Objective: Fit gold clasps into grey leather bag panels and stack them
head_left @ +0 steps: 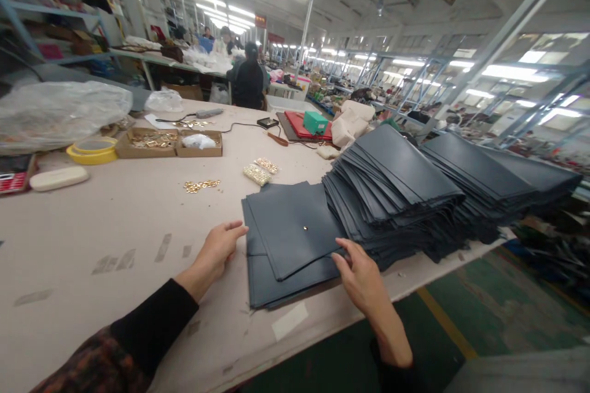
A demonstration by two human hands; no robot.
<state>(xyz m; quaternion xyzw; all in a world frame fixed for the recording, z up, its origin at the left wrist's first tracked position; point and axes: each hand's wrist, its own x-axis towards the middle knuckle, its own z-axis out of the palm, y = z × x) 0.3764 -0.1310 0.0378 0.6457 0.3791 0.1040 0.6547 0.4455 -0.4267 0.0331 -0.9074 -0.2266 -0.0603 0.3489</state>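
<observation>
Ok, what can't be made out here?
All in the head view:
Gold-coloured spot on the top dark sheet: too small to identify.
Lower dark sheets: mostly hidden under the top one.
Right sleeve: mostly cut off by the bottom edge.
Large plastic bag: cut off by the left edge.

The mottled brown left sleeve has a black cuff.

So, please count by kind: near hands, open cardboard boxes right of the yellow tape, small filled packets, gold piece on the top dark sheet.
Left hand, right hand: 2
Open cardboard boxes: 2
Small filled packets: 2
Gold piece on dark sheet: 1
Total: 7
</observation>
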